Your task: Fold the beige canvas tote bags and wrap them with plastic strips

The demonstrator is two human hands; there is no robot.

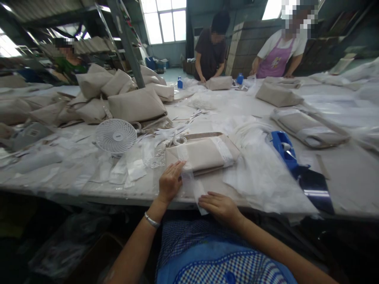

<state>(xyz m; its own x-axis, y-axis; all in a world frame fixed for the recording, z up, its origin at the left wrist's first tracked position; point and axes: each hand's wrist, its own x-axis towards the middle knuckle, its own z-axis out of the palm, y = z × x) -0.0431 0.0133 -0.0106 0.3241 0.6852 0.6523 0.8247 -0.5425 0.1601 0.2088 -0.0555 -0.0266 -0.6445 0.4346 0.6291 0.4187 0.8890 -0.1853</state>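
Observation:
A beige handbag (pixel 201 156) lies flat on the table in front of me, with a white band (pixel 222 150) wrapped around its right part. At its near left corner is my left hand (pixel 170 182), fingers on top and thumb at the front edge, closed on the bag. From that front edge a thin white strip (pixel 194 187) hangs toward me. My right hand (pixel 220 207) is closed on the strip's lower end, its thumb hidden. A coiled white handle or cord (pixel 179 140) shows at the bag's back left.
A white fan (pixel 116 136) stands at left before piled beige bags (pixel 137 104). White plastic sheets (pixel 260 169) and a blue tape dispenser (pixel 284 152) lie at right, near a wrapped bag (pixel 309 128). Two co-workers (pixel 211 55) stand across the table; another person sits far left.

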